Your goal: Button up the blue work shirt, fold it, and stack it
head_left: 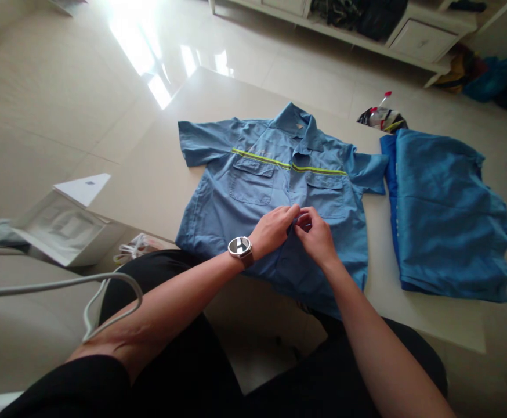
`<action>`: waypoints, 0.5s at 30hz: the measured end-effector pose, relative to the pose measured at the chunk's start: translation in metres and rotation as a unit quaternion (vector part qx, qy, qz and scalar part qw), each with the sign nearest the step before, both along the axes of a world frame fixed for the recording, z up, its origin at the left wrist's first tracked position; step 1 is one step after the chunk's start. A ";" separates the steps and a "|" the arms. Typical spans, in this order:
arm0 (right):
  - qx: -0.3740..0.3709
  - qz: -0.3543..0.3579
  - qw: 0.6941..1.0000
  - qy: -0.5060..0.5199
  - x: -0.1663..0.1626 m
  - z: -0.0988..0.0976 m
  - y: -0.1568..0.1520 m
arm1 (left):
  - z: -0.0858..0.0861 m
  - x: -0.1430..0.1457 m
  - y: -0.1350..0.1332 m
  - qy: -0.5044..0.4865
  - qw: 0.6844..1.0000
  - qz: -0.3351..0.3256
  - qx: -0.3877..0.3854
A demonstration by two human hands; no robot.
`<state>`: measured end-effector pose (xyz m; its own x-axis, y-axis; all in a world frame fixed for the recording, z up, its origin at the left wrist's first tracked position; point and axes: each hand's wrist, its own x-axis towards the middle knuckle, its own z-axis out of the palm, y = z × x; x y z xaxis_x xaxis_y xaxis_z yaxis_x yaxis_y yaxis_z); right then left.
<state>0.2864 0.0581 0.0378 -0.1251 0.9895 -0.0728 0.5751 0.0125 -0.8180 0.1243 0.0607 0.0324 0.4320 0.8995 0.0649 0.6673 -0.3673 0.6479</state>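
Note:
A blue short-sleeved work shirt (253,186) lies front up, with its collar away from me and a yellow-green stripe across the chest. It has two flapped chest pockets, and its lower edge hangs over the near side of the table (144,168). My left hand (275,227), with a watch on its wrist, pinches the shirt's front placket below the pockets. Right beside it, my right hand (315,235) has thumb and fingers curled on the same edge of cloth. The fingertips of both hands nearly meet there and hide any button between them.
Folded blue cloth (449,215) lies at the table's right end. Beyond the far edge are red-capped bottles (381,110). An open white box (68,226) stands at the left, and a grey cable (62,284) loops over my left forearm. A white cabinet (423,43) stands behind.

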 end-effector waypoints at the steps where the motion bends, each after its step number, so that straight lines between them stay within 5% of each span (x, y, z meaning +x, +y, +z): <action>1: 0.002 0.000 1.000 0.001 0.000 0.000 0.000 | 0.000 0.000 0.001 -0.007 1.000 -0.002 -0.002; 8: 0.022 0.003 1.000 0.010 0.001 -0.006 0.000 | -0.006 0.000 0.003 -0.114 0.991 0.053 -0.040; 15: 0.042 -0.008 0.999 0.009 -0.001 -0.009 -0.001 | -0.014 0.003 0.006 -0.293 0.937 0.110 -0.157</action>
